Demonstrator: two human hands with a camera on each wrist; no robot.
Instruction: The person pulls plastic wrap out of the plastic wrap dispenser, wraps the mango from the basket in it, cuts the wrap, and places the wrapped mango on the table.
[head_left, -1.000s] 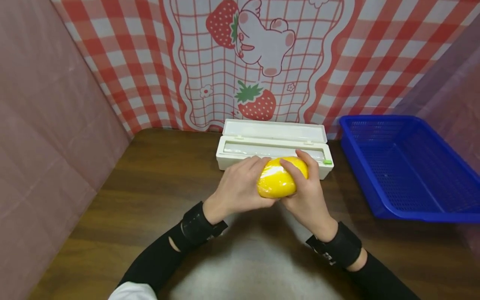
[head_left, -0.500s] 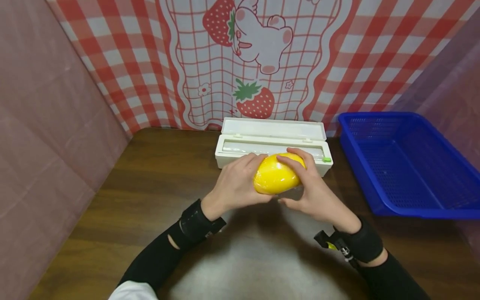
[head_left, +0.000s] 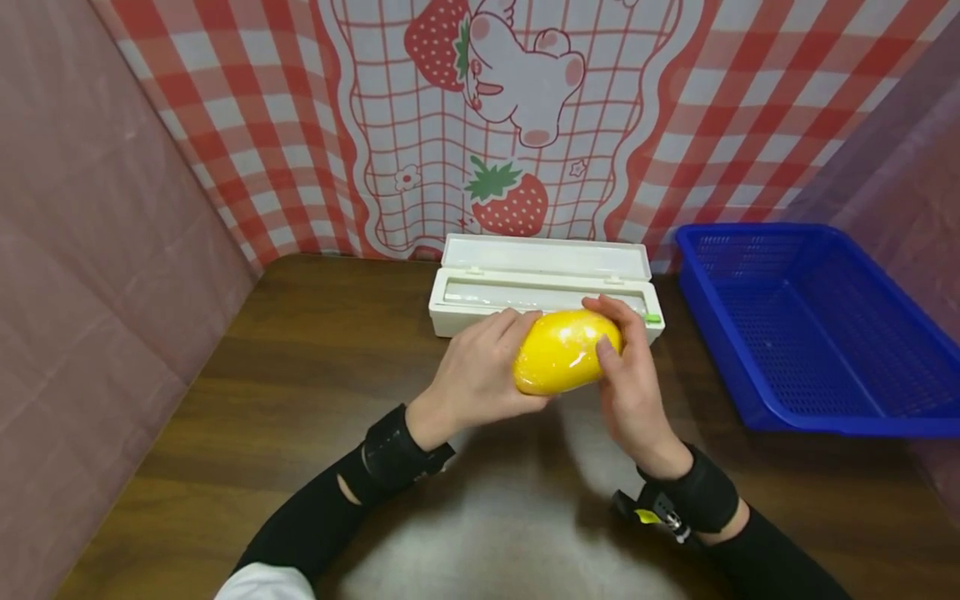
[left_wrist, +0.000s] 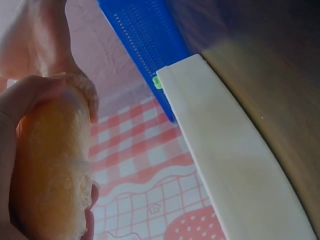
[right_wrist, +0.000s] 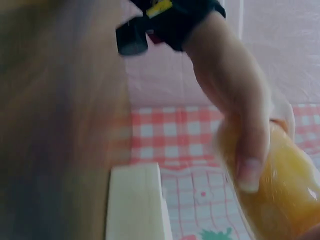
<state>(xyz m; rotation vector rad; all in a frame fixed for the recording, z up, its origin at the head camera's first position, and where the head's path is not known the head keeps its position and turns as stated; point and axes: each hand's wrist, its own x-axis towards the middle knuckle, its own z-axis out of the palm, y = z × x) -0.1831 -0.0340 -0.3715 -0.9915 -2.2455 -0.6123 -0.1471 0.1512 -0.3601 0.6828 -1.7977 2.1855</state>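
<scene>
A yellow oval object, wrapped in shiny clear cling film, is held above the table in front of the cling film box. My left hand grips its left end, thumb and fingers round it; in the left wrist view the wrinkled film shows along its side. At the other end my right hand curls round it, with the thumb lying on the film near the right tip. Behind the hands stands a white cling film box, lid raised, a clear roll inside and a green slider at its right.
A blue plastic basket with perforated walls stands at the right on the brown wooden table. A red checked curtain with strawberries hangs behind. Pink cloth covers the sides.
My right hand has shifted its hold: its thumb came away from under the yellow object and now lies on the right end. The left hand keeps its grip, while the object has turned slightly.
</scene>
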